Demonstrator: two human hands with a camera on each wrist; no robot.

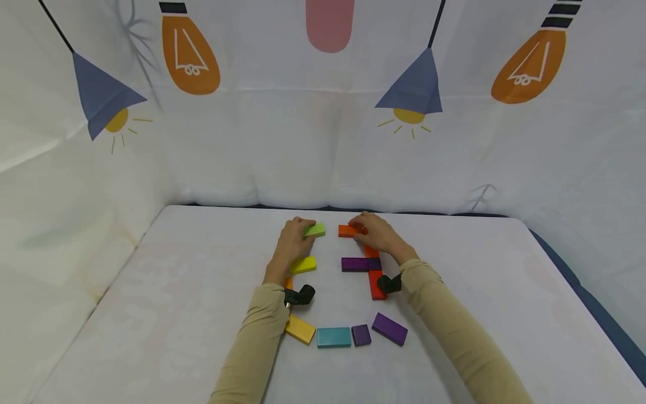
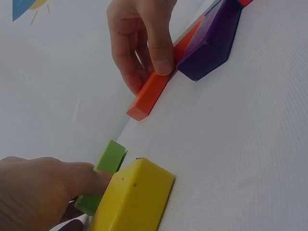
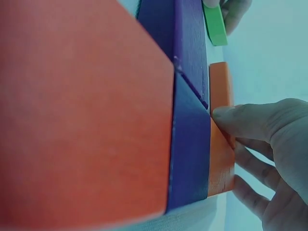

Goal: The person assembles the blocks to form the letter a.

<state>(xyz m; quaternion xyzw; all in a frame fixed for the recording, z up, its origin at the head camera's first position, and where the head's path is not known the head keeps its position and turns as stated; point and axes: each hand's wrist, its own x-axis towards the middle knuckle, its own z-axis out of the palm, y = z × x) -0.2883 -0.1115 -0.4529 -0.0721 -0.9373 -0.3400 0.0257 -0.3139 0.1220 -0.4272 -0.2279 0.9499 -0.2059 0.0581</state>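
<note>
My left hand pinches a light green block near the table's far side. A yellow block lies just nearer than that hand, which covers part of it. Across a gap to the right, my right hand holds an orange block between thumb and fingers, as the left wrist view also shows. Nearer than it, a second orange block, a small dark purple block and a red block form a line. A long purple block points leftward from that line.
Along the near side lie an amber block, a teal block, a small purple block and a tilted purple block. An orange piece shows beside the left wrist. A printed white curtain hangs behind the white table.
</note>
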